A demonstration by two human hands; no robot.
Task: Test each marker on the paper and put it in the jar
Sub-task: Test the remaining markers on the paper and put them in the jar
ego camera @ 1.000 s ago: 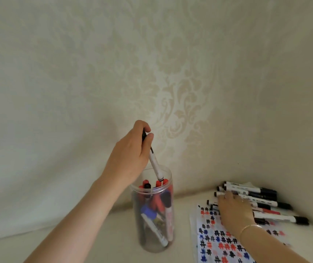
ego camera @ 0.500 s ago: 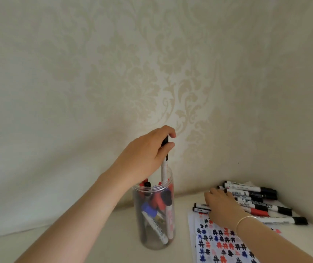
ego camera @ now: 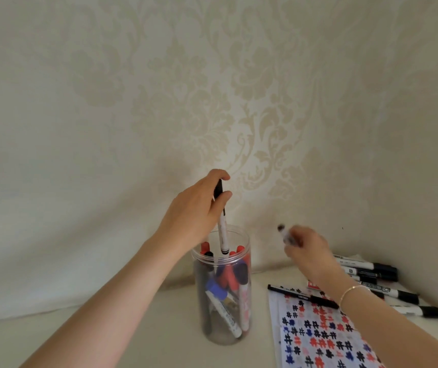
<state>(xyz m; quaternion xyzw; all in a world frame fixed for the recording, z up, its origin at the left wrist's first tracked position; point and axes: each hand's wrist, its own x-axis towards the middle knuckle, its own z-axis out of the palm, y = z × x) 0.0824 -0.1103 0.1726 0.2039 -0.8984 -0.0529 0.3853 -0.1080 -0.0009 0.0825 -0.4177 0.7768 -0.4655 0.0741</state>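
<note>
- While the left hand (ego camera: 194,216) is pinching a black-capped marker (ego camera: 221,229) near its cap end between thumb and fingers (ego camera: 219,174), the marker's lower end is hanging just inside the mouth of the jar (ego camera: 223,296), directly below those fingers.
- Judging from this, the step in hand is the drop: the marker is standing nearly upright, so the thumb and fingers need only be loosening once the lower end is sitting clear of the red and black caps crowding the rim beneath them.
- Lowering a little further before letting go is looking wise, since a marker released high could be bouncing off those caps and tipping out over the rim.
- Steering the tip toward the gap on the near side of the jar, below the heel of the hand, seems the easiest path.
- Meanwhile the right hand (ego camera: 308,251) is raised above the counter (ego camera: 159,341) with its fingers curled round a second marker (ego camera: 285,235), blurred by motion, its dark end sticking out past the fingertips toward the jar.
- Below that wrist the paper (ego camera: 318,338) is lying flat, covered in black, red and blue hash-like test marks, with a thin black pen (ego camera: 302,296) resting across its far edge.
- Beyond the right fingers, toward the corner, the untested markers (ego camera: 379,282) are lying in a loose pile.
- As for writing, the black pen is carrying a small pale brand mark, and the white barrels are showing printed labels, but none of it is legible here.
</note>
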